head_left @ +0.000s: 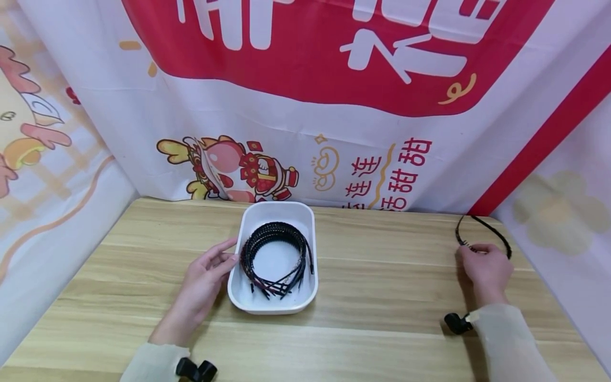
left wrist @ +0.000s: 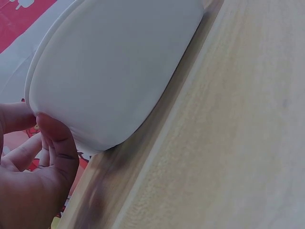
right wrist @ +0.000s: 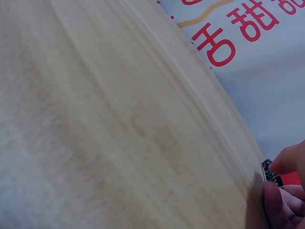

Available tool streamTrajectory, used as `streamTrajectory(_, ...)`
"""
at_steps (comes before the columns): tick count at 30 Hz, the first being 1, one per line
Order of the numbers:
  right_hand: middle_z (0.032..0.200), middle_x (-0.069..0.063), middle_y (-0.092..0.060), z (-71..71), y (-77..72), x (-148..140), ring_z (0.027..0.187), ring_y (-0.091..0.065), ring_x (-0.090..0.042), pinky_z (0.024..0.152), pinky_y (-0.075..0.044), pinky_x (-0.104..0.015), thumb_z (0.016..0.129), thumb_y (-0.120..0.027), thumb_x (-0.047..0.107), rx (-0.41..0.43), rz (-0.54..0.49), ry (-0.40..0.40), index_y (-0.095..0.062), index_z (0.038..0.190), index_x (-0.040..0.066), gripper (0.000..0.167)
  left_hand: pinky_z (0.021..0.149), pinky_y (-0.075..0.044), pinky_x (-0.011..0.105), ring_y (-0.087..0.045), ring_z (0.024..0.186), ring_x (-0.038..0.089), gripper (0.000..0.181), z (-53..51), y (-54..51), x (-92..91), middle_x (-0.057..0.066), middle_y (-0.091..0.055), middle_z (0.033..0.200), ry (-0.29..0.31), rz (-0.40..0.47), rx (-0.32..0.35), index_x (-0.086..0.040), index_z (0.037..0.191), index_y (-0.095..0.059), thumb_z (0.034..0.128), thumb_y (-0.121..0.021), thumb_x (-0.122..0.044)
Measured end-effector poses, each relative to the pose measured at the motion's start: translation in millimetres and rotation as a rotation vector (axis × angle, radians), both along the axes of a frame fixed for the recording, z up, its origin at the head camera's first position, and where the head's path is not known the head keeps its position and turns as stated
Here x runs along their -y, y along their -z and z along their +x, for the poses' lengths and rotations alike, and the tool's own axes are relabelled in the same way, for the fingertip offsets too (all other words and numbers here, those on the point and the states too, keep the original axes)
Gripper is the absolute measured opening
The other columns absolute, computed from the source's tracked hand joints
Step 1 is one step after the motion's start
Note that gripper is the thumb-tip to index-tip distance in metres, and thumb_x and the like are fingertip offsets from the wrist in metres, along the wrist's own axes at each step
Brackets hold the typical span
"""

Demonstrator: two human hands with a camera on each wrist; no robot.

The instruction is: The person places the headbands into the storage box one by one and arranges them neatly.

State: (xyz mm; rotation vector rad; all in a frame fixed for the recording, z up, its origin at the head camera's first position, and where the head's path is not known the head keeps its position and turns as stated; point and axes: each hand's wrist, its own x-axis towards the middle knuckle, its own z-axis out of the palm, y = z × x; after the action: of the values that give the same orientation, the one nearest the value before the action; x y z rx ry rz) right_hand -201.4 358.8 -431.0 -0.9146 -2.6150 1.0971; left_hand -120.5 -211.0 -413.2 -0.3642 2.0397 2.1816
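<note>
Toward the back of the table a white plastic tub [head_left: 278, 262] holds a bundle of black headbands [head_left: 253, 239], nested in a ring with their ends crossing at the front. At its left side my left hand [head_left: 202, 281] pinches the rim between thumb and finger; the left wrist view shows the tub's outer wall [left wrist: 114, 71] beside the fingers. Far to the right, near the table's back corner, my right hand [head_left: 487, 270] grips a single thin black headband [head_left: 496, 232]. Only a small dark patterned piece of that headband [right wrist: 267, 168] shows in the right wrist view.
The wooden table [head_left: 377, 297] carries the tub and runs between both hands. A white and red printed cloth [head_left: 329, 95] hangs along its back edge, with more patterned cloth [head_left: 563, 207] closing off the right side and the left side.
</note>
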Motion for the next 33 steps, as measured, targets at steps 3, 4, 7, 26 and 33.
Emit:
streamTrajectory(3, 0.128, -0.024, -0.068, 0.7, 4.2, -0.9, 0.125, -0.055, -0.039, 0.079, -0.042, -0.032, 0.095, -0.064, 0.037, -0.011, 0.008, 0.006, -0.068, 0.134, 0.001, 0.053, 0.099, -0.054, 0.017, -0.060, 0.110, 0.008, 0.057, 0.3, 0.2, -0.2, -0.010, -0.063, 0.109, -0.003, 0.005, -0.007, -0.012, 0.162, -0.047, 0.1087, -0.066, -0.019)
streamTrajectory(4, 0.126, -0.025, -0.069, 0.8, 5.4, -1.2, 0.124, -0.056, -0.039, 0.079, -0.042, -0.032, 0.097, -0.063, 0.039, -0.018, 0.016, 0.006, -0.068, 0.132, 0.001, 0.052, 0.098, -0.055, 0.017, -0.060, 0.110, 0.008, 0.057, 0.5, 0.5, -0.2, -0.011, -0.063, 0.109, -0.004, 0.008, -0.009, -0.012, 0.162, -0.047, 0.1084, -0.066, -0.019)
streamTrajectory(7, 0.119, -0.026, -0.071, 1.2, 8.5, -1.1, 0.120, -0.058, -0.040, 0.081, -0.043, -0.036, 0.100, -0.060, 0.042, -0.041, 0.051, -0.002, -0.070, 0.128, 0.000, 0.051, 0.098, -0.055, 0.018, -0.060, 0.109, 0.007, 0.058, 0.4, 1.4, -0.3, -0.011, -0.064, 0.107, -0.012, 0.022, -0.018, -0.010, 0.162, -0.046, 0.1083, -0.066, -0.016)
streamTrajectory(26, 0.118, -0.022, -0.070, 7.2, 8.1, -4.1, 0.107, -0.058, -0.034, 0.075, -0.040, -0.033, 0.098, -0.062, 0.036, -0.035, 0.063, -0.004, -0.071, 0.130, 0.005, 0.045, 0.100, -0.055, 0.018, -0.061, 0.110, 0.007, 0.058, -0.6, 3.0, -0.7, -0.010, -0.064, 0.110, -0.016, 0.015, -0.006, -0.013, 0.162, -0.047, 0.1083, -0.066, -0.019)
streamTrajectory(33, 0.122, -0.024, -0.074, 6.3, 12.6, -10.3, 0.108, -0.062, -0.030, 0.074, -0.040, -0.028, 0.096, -0.064, 0.038, -0.053, 0.011, 0.048, -0.058, 0.149, 0.006, 0.061, 0.100, -0.054, 0.018, -0.060, 0.111, 0.007, 0.058, -0.8, 3.3, -0.5, -0.010, -0.064, 0.110, -0.013, 0.012, -0.005, -0.013, 0.163, -0.046, 0.1087, -0.065, -0.018)
